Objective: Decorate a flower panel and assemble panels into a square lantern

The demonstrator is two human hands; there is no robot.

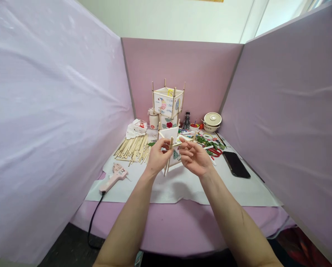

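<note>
My left hand is closed around the wooden sticks of a small paper-and-stick lantern frame, held up above the white sheet on the table. My right hand is beside it on the right, fingers curled and pinched on a thin stick at the frame's edge. The frame has white paper panels with a red and green picture. A finished stick lantern with painted panels stands behind, near the back wall.
A pile of wooden sticks lies at the left, a pink glue gun with a black cord nearer me. A black phone, red scissors, green leaves, bowls and a cup sit at the right and back. Pink partition walls enclose the table.
</note>
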